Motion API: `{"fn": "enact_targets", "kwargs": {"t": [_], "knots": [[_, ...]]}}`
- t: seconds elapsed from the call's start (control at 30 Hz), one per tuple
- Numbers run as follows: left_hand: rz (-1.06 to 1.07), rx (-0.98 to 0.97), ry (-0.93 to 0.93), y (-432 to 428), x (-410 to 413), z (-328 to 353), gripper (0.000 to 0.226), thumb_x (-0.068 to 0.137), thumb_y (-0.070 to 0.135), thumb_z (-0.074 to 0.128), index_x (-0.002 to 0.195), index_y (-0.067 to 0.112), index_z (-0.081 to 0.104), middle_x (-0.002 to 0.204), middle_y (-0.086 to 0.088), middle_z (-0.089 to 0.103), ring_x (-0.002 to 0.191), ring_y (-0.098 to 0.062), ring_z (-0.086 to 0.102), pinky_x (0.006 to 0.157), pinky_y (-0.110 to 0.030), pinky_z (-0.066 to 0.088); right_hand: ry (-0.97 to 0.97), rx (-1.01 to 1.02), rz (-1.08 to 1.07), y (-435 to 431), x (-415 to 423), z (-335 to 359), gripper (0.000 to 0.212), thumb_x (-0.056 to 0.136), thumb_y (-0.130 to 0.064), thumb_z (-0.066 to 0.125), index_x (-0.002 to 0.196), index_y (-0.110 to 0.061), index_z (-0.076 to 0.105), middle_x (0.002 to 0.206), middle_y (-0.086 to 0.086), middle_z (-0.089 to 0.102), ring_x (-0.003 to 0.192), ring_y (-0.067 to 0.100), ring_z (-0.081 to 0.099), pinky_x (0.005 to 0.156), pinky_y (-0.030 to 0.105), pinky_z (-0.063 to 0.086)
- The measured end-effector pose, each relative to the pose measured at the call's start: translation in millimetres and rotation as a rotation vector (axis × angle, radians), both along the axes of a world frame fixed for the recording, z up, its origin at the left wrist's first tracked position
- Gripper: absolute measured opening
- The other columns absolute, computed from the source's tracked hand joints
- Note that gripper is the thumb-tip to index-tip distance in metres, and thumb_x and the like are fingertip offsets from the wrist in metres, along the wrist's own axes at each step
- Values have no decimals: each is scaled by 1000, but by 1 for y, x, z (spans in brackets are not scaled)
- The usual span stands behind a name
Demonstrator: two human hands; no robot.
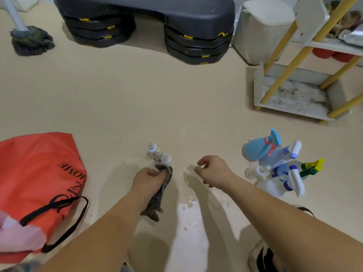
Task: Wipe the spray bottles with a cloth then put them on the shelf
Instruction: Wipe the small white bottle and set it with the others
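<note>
My left hand (pixel 150 178) grips the cloth (pixel 156 201), my right hand (pixel 214 171) hangs loosely curled and empty; the bottles (pixel 275 157) crowd the floor (pixel 137 105) at its 3 o'clock, where I judge a careless reach topples neighbours.

Lower left, a red drawstring bag (pixel 39 173) lies flat on the beige floor (pixel 137 95). Upper left, a grey mop head (pixel 31 41) touches down. Top centre, a black step platform (pixel 149 22) sits on stacked risers, with a white pouf (pixel 261 30) just beside it.

Home storeroom, mop (pixel 31 41), shelf (pixel 298 91), stacked steppers (pixel 149 22)
</note>
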State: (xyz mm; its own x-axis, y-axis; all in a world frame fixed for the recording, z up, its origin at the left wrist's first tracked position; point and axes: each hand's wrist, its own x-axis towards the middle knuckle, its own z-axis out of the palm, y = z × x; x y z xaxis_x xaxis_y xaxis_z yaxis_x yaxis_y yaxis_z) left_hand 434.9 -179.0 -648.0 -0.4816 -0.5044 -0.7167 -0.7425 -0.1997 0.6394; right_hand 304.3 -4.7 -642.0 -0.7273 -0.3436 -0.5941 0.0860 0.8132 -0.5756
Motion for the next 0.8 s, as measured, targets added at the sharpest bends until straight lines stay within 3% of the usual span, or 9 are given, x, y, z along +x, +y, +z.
{"fn": "enact_targets", "kwargs": {"t": [0.1,0.2,0.3,0.4,0.47,0.6,0.7,0.77,0.8], "knots": [[-66,-42,2,-8,1,-7,46,78,46,85,109,22,61,96,-8,79,82,-24,76,80,-35,61,-17,-51,46,-28,4,-13,32,98,-28,61,126,-15,67,101,-1,64,90,22,63,90,35,56],[-175,-45,45,-14,-8,-15,38,83,33,84,110,31,58,90,-7,80,80,-22,78,76,-31,60,9,-60,86,-55,0,-26,37,97,-24,62,133,-16,65,108,-2,62,99,19,60,95,31,52],[-258,-95,73,-18,-16,-25,49,82,27,79,122,44,57,86,0,81,82,-18,78,84,-36,63,-9,-66,116,-77,-1,-40,48,95,-24,67,143,-19,58,127,3,61,115,21,60,97,30,49],[-317,-90,79,-20,-22,-36,55,84,22,72,104,70,55,78,6,80,80,-17,77,86,-37,63,-48,-82,125,-89,1,-54,56,93,-23,69,146,-24,54,142,4,58,126,21,59,93,28,47],[-357,-119,78,-22,-25,-42,56,84,25,67,95,77,51,74,9,77,80,-17,76,86,-36,62,-42,-115,114,-92,2,-61,52,93,-18,67,143,-24,57,139,3,62,123,20,60,91,27,48],[-406,-119,105,-20,-30,-45,43,74,38,67,104,65,52,69,11,72,72,-12,72,82,-34,61,-10,-219,19,-95,-1,-69,25,97,-19,65,121,-19,70,112,3,76,103,21,68,94,36,55],[-412,-113,74,-15,-33,-47,61,70,45,81,122,40,49,80,7,77,75,-11,75,83,-39,62,-17,-234,2,-93,-7,-75,11,97,-22,68,106,-18,73,95,-4,76,96,21,70,90,35,56],[-373,-121,11,-13,-34,-46,77,57,59,83,119,29,48,86,4,76,79,-13,75,79,-38,61,-40,-262,-65,-88,-12,-71,9,95,-22,71,99,-14,72,96,6,75,90,22,68,87,34,54],[-354,-101,-17,-12,-33,-44,73,56,61,83,111,26,50,84,4,75,76,-14,73,75,-35,59,-50,-291,-112,-85,-16,-67,10,94,-21,72,97,-12,72,96,9,74,87,21,65,85,33,54]]}}
